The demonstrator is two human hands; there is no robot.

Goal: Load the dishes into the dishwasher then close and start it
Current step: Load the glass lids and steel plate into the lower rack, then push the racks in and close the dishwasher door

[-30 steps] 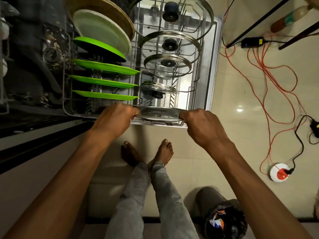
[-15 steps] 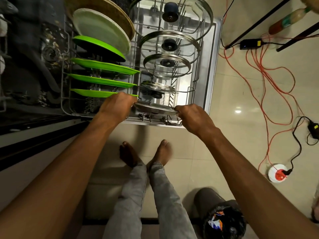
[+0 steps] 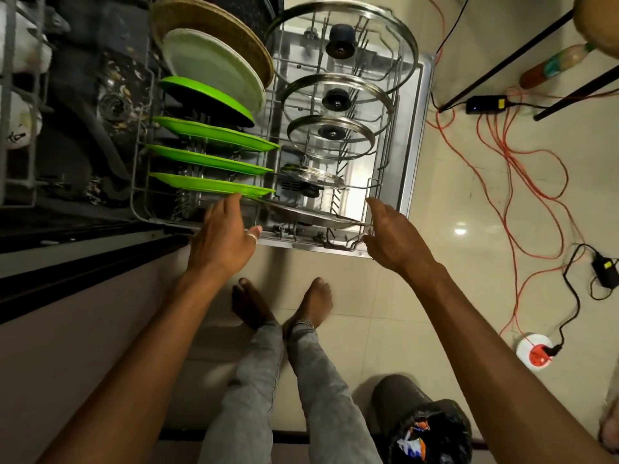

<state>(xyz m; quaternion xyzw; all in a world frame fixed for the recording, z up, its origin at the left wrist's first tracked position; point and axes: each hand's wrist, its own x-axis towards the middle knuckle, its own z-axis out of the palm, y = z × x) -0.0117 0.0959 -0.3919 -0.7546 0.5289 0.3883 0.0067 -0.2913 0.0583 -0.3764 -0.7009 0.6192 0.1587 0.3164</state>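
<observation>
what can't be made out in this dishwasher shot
Head view:
- upper rack: cut off by left edge, contents unclear.
- left hand: fingertips motion-blurred; contact with nearest green plate unclear.
- bottle label: too small.
- bin: cut off by bottom edge.

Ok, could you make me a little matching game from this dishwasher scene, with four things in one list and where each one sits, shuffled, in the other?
Things
1. steel plate
2. largest glass lid
3. white plate
4. bin

Places
A. on the floor, to the person's right
B. far end of the lid row in the rack
C. nearest slot of the rack, leaning
D. between the brown woven mat and the green plates

Pairs: 1-C, 2-B, 3-D, 4-A
</observation>
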